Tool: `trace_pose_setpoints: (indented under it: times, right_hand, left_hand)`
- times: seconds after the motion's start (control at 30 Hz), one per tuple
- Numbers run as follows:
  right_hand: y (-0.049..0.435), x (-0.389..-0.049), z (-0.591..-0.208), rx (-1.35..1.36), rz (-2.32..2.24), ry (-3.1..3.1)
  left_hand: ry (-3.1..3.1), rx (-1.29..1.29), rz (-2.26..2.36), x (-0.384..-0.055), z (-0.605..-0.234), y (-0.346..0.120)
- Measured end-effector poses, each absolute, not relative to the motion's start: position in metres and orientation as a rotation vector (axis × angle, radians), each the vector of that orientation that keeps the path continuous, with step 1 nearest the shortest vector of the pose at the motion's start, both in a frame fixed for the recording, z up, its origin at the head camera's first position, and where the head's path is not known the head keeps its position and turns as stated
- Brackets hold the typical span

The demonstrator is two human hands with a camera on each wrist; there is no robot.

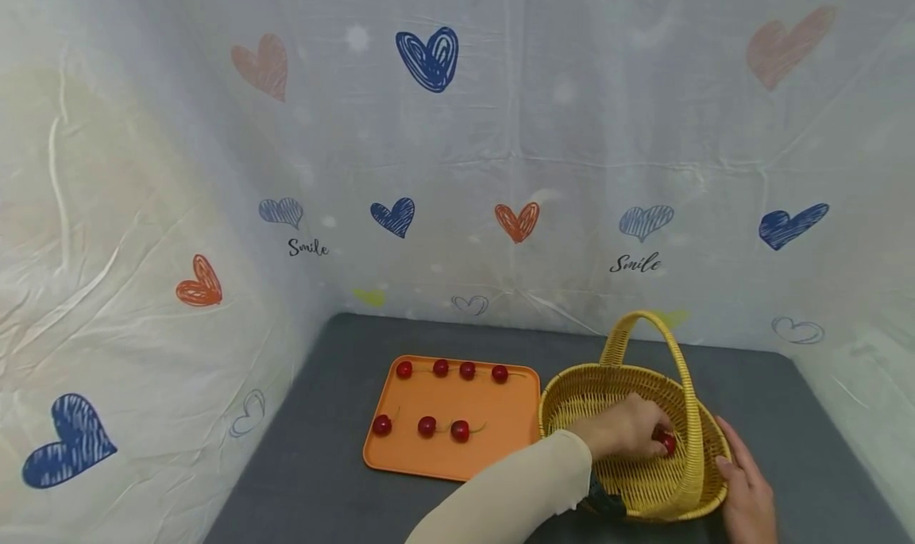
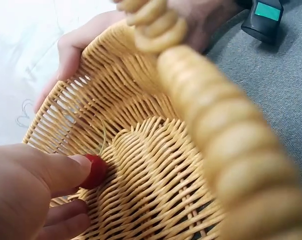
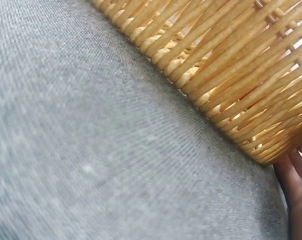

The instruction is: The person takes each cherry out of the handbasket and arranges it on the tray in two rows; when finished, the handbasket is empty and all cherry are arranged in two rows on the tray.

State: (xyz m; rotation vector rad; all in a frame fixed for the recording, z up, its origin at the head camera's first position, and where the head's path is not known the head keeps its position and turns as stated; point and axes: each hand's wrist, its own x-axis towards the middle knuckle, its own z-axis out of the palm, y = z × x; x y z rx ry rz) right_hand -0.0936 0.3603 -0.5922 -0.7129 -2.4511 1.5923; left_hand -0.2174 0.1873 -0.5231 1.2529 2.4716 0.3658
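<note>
My left hand (image 1: 632,426) reaches inside a yellow wicker basket (image 1: 572,383) and pinches a red cherry (image 1: 668,442) between thumb and fingers. In the left wrist view the cherry (image 2: 95,172) is low by the woven wall, its thin stem pointing up. My right hand (image 1: 749,484) grips the basket's right rim, thumb on the rim and fingers along the outside. The right wrist view has the basket's woven side (image 3: 231,65), with part of the right hand (image 3: 297,177) at its lower corner.
An orange tray (image 1: 500,441) lies left of the basket, with several stemmed cherries in two rows, one of them a cherry (image 1: 461,430) at the front. The basket's tall handle (image 1: 689,401) arches over its middle. A grey cloth (image 1: 300,449) covers the table; a heart-printed curtain (image 1: 472,131) hangs behind.
</note>
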Motion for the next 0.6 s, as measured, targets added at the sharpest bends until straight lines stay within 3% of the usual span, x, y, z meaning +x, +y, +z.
trace_pose_setpoints:
  times: [0.6]
  right_hand:
    - [0.364, -0.095, -0.591, -0.738, 1.599, -2.51]
  left_hand:
    - [2.29, 1.551, 0.111, -0.203, -0.525, 0.198]
